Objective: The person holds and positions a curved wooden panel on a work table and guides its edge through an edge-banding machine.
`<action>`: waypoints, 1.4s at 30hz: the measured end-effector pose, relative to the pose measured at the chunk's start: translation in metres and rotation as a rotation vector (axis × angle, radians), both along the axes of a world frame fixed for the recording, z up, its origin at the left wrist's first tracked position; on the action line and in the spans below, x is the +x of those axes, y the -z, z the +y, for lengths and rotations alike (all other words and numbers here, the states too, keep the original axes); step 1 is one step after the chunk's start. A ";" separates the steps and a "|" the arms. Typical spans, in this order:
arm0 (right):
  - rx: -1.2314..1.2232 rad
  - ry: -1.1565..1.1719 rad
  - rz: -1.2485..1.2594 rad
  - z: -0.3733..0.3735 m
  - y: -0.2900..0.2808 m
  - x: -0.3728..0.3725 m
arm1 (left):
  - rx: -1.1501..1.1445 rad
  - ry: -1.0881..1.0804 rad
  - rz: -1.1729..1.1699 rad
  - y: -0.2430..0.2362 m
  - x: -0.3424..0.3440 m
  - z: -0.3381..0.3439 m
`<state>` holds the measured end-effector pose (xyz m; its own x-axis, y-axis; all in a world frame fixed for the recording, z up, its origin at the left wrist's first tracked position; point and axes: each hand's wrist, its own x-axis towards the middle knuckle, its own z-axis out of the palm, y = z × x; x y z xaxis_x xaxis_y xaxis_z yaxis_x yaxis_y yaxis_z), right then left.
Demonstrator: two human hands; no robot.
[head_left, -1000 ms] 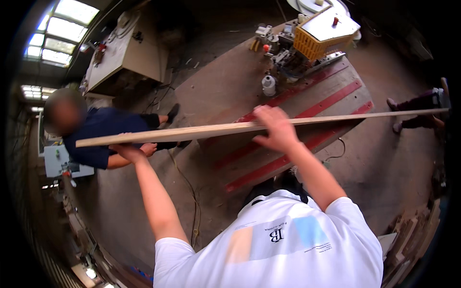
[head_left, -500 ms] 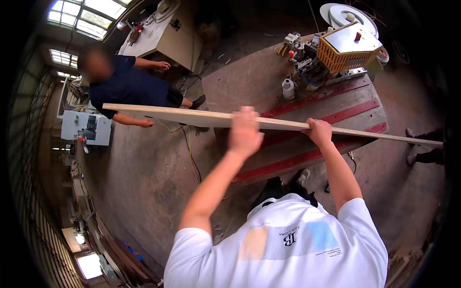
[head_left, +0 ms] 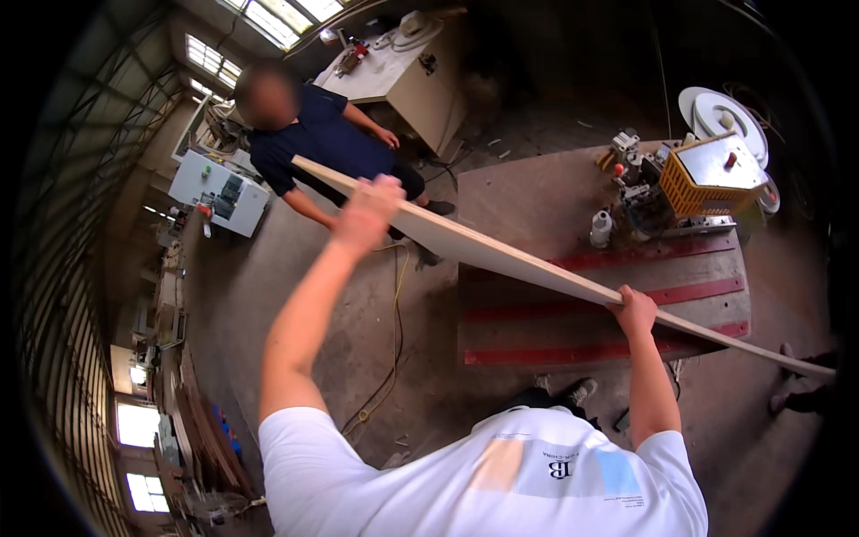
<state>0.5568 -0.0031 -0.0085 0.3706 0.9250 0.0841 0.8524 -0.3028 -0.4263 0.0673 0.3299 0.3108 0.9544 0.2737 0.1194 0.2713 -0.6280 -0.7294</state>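
Note:
A long pale board (head_left: pixel 501 258) with a light wooden edge stands on edge, slanting from the upper left down to the right across the machine table. My left hand (head_left: pixel 367 213), slightly blurred, has its fingers over the upper edge near the far left end. Closed round the same edge farther right is my right hand (head_left: pixel 634 312), thumb on the near side. The board's lower part hides some of the red-striped machine table (head_left: pixel 537 356). On that table sits an edge-working machine with a yellow slatted guard (head_left: pixel 693 190) and a white bottle-shaped part (head_left: pixel 601 229).
A person in a dark shirt (head_left: pixel 327 134) stands beyond the board's left end. Another person's legs (head_left: pixel 801 394) show by its right end. A yellow cable (head_left: pixel 396 304) runs over the floor. Behind are a pale cabinet (head_left: pixel 407 85) and a grey machine box (head_left: pixel 215 192).
My left hand has moved left along the board toward its end. The board slants more steeply in view, and the view has shifted left. My right hand keeps its grip.

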 end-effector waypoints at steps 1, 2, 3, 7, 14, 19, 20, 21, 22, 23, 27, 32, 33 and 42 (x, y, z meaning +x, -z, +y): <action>0.001 0.001 -0.003 -0.001 0.000 0.001 | 0.089 -0.149 0.043 -0.039 -0.018 0.017; -0.022 0.015 -0.004 0.002 -0.002 -0.001 | 0.110 -0.206 -0.056 -0.078 -0.044 0.032; -0.050 0.039 -0.011 0.003 -0.003 -0.001 | 0.335 -0.364 0.040 -0.107 -0.054 0.044; -0.071 0.067 -0.020 0.003 -0.005 0.001 | 0.449 -0.587 -0.265 -0.135 -0.031 0.048; -0.033 0.037 -0.028 0.004 -0.005 -0.006 | -0.031 -0.081 -0.106 -0.057 -0.033 0.016; -0.052 0.060 -0.058 -0.008 -0.003 -0.005 | 0.436 -0.889 -0.205 -0.164 -0.100 0.040; -0.077 0.076 -0.035 -0.012 -0.003 -0.006 | 0.444 -0.739 -0.322 -0.164 -0.095 0.036; -0.100 0.098 -0.015 -0.011 -0.005 -0.005 | 0.449 -0.583 -0.442 -0.159 -0.087 0.038; -0.130 0.089 -0.046 -0.008 -0.006 -0.004 | 0.390 -0.437 -0.460 -0.135 -0.065 0.036; -0.181 0.096 -0.076 -0.008 -0.004 -0.002 | 0.274 -0.381 -0.438 -0.102 -0.036 0.029; -0.179 0.076 -0.038 0.016 -0.016 -0.007 | -0.124 -0.109 -0.295 0.069 0.051 -0.041; -0.121 0.095 -0.019 0.011 -0.012 -0.010 | -0.564 0.276 -0.240 0.251 0.238 -0.205; -0.057 0.059 -0.035 0.010 -0.006 -0.009 | -0.798 0.357 -0.260 0.264 0.263 -0.232; 0.164 -0.148 -0.034 0.019 -0.078 -0.094 | -0.713 0.009 -0.299 0.191 0.229 -0.152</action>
